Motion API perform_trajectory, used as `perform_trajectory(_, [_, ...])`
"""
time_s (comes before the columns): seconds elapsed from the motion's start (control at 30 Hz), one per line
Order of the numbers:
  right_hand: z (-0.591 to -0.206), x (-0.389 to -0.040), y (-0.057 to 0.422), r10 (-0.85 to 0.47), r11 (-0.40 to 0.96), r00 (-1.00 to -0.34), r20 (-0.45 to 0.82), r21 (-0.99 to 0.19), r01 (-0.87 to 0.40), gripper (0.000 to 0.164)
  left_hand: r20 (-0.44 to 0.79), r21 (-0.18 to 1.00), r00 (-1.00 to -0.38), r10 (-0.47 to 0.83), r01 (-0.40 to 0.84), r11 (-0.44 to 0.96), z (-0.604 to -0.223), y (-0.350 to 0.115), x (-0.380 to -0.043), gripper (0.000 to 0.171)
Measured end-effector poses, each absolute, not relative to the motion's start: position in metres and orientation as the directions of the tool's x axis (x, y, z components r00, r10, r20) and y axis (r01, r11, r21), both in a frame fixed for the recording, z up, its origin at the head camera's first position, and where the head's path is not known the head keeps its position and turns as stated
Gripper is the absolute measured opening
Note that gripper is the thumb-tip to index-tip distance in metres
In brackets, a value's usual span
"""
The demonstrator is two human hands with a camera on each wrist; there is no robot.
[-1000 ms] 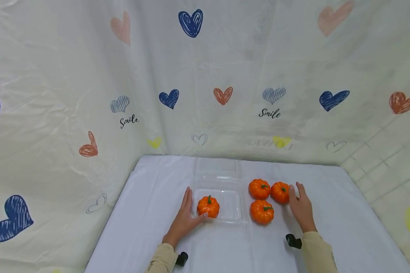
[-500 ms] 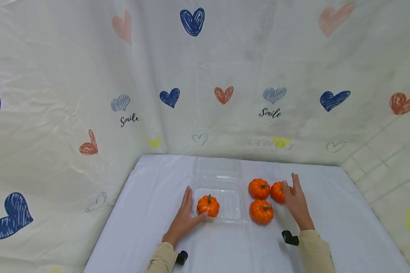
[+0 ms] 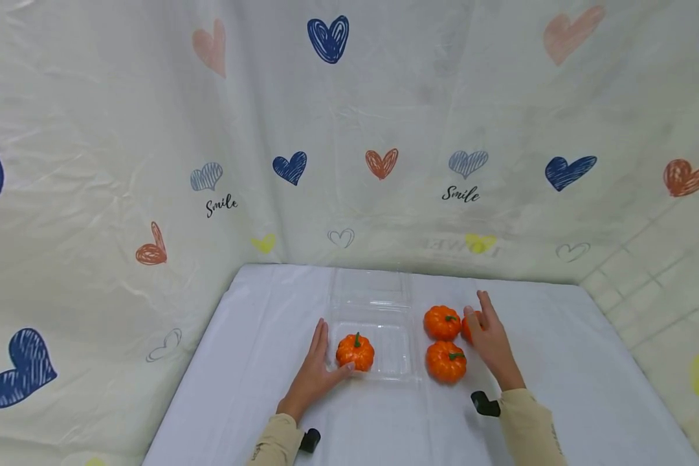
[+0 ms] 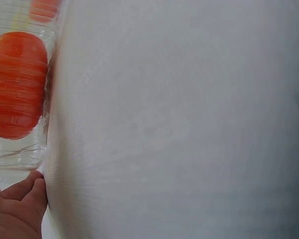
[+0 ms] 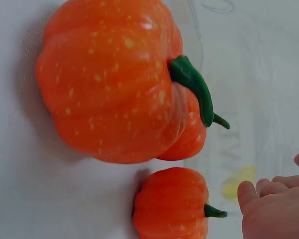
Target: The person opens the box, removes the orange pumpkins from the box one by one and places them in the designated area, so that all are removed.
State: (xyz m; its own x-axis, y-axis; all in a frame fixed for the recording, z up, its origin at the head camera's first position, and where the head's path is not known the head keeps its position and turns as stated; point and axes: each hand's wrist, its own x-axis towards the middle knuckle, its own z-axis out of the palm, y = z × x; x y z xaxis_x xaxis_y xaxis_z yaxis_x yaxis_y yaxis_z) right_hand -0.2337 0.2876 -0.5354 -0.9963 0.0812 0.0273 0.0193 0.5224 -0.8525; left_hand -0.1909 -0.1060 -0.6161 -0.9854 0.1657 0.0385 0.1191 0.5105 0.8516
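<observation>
A clear plastic clamshell box (image 3: 393, 353) lies unfolded, holding one small orange pumpkin (image 3: 355, 354) with a green stem on its left side. My left hand (image 3: 314, 378) rests along the box's left edge, fingers straight, thumb at the front rim. In the left wrist view, that pumpkin (image 4: 17, 84) shows through the ribbed wall. My right hand (image 3: 494, 343) hovers around the rightmost pumpkin (image 3: 467, 331), partly hiding it. The right wrist view shows the fingers (image 5: 279, 186) relaxed and apart from that pumpkin's stem (image 5: 215, 211).
Right of the box stand two more pumpkins, one at the back (image 3: 442, 322) and one in front (image 3: 446, 362). The box's clear lid (image 3: 369, 289) lies back toward the heart-printed curtain (image 3: 408, 213). A white cloth (image 3: 373, 427) covers the table.
My right hand has moved left and slightly away from me, from beside the rightmost pumpkin to over it. My left hand has stayed in place at the box.
</observation>
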Motion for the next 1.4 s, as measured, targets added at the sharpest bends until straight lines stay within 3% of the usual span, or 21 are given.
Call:
perform_trajectory(0.93, [-0.533,-0.235,0.232,-0.019,0.465,-0.997,0.073,-0.882,-0.073,0.07,0.018,0.845,-0.987,0.161,0.101,0.525,-0.616,-0.106,-0.193,0.122])
perform_trajectory(1.4, [-0.54,-0.237,0.206,-0.114,0.439,-0.99,0.08,-0.89,-0.122,0.08,0.011,0.851,-0.987,0.16,0.093,0.517,-0.612,-0.105,-0.191,0.121])
